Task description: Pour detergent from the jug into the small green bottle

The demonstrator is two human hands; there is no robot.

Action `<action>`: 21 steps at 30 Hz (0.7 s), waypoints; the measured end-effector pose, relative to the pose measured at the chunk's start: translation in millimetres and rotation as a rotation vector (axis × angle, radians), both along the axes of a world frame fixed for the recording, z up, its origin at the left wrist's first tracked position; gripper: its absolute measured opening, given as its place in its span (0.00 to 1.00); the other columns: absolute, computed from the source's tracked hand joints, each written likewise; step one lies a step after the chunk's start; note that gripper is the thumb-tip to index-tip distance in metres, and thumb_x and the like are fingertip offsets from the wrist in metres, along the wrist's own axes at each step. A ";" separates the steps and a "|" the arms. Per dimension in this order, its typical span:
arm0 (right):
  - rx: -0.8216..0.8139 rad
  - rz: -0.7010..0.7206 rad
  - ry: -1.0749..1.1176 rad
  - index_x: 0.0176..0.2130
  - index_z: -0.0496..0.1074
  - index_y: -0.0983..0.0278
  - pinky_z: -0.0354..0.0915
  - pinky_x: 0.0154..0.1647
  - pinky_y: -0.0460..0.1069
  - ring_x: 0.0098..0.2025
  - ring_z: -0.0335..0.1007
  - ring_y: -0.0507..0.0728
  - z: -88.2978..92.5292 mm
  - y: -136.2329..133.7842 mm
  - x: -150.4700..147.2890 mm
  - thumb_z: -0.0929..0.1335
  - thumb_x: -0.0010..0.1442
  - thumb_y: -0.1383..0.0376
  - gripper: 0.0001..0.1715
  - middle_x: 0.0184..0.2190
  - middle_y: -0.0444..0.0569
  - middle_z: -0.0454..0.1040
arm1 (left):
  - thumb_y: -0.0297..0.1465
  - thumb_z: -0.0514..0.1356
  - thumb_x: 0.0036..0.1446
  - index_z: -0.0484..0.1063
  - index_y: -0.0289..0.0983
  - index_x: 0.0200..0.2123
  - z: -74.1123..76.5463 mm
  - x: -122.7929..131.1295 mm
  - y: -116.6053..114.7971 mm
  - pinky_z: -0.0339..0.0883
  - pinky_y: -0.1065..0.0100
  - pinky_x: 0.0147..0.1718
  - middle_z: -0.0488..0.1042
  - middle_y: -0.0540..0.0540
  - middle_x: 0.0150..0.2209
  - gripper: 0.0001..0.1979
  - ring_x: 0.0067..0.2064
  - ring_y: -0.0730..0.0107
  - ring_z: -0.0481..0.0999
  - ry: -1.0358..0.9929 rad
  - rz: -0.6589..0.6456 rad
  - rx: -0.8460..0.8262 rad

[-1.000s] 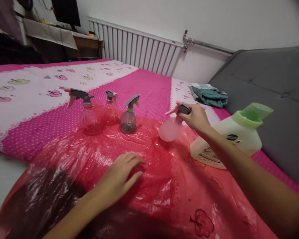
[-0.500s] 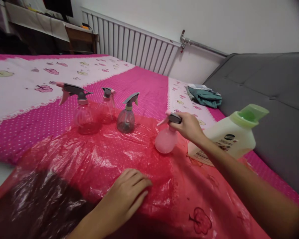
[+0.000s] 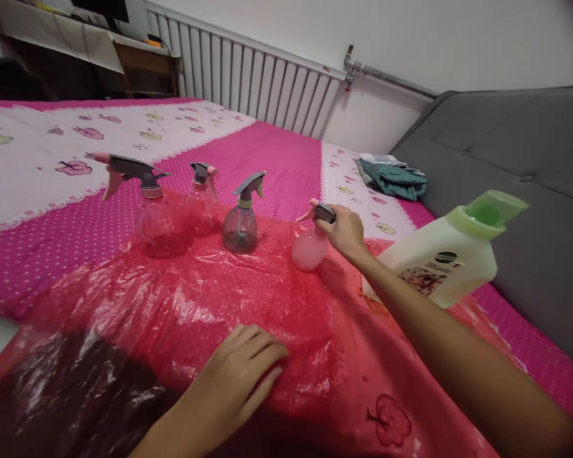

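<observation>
My right hand (image 3: 344, 230) is closed around the grey trigger head of a small pale pink spray bottle (image 3: 307, 247), which stands on the red plastic sheet (image 3: 181, 299). My left hand (image 3: 241, 375) lies flat on the sheet near me, fingers stretched out, holding nothing. Three more spray bottles stand in a row to the left: a large clear pink one (image 3: 155, 219), a small pink one (image 3: 201, 200) behind it, and a grey-tinted one (image 3: 240, 222).
A white detergent jug with a green cap (image 3: 451, 257) stands right of my right arm. The sheet lies over a pink patterned bedspread (image 3: 52, 210). Folded green cloth (image 3: 394, 179) lies near the grey padded headboard (image 3: 520, 178). A white radiator (image 3: 253, 86) runs along the wall.
My right hand has carried the pale pink bottle a little to the left and farther from me. My left hand has stayed flat on the sheet. The camera view shifted slightly.
</observation>
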State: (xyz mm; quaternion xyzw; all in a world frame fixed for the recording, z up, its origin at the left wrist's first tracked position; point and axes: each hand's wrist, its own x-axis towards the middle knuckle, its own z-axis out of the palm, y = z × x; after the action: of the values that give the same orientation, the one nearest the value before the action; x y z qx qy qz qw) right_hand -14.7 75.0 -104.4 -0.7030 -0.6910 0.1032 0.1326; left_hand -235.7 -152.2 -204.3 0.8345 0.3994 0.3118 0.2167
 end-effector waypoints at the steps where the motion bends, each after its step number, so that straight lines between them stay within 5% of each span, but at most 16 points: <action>1: 0.004 0.000 -0.001 0.62 0.65 0.84 0.59 0.74 0.25 0.57 0.47 0.27 -0.1 3.4 -1.3 0.56 0.72 0.45 0.45 0.43 0.54 0.61 | 0.28 0.53 0.75 0.73 0.43 0.54 -0.2 -0.7 0.4 0.68 0.52 0.53 0.80 0.47 0.47 0.11 0.48 0.56 0.75 0.005 0.003 0.002; 12: -0.015 -0.044 -0.048 0.65 0.63 0.83 0.59 0.77 0.27 0.60 0.47 0.29 -2.4 27.9 -14.9 0.53 0.74 0.43 0.48 0.45 0.55 0.60 | 0.27 0.53 0.75 0.75 0.44 0.53 -0.9 -5.0 3.1 0.69 0.54 0.52 0.80 0.47 0.46 0.12 0.47 0.57 0.77 0.044 0.025 0.019; 21: -0.297 0.071 -0.156 0.72 0.61 0.80 0.57 0.85 0.38 0.66 0.47 0.33 30.8 30.8 -8.3 0.59 0.71 0.47 0.47 0.50 0.56 0.60 | 0.26 0.53 0.74 0.75 0.41 0.50 7.8 -8.6 6.7 0.72 0.54 0.49 0.81 0.46 0.45 0.12 0.45 0.58 0.78 0.086 0.015 0.042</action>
State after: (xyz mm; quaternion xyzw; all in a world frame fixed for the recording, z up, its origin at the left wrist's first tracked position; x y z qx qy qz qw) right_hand -22.9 105.8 -73.6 -0.6961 -0.7006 0.1538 -0.0305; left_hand -244.3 -145.5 -196.5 0.8484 0.4081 0.2855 0.1792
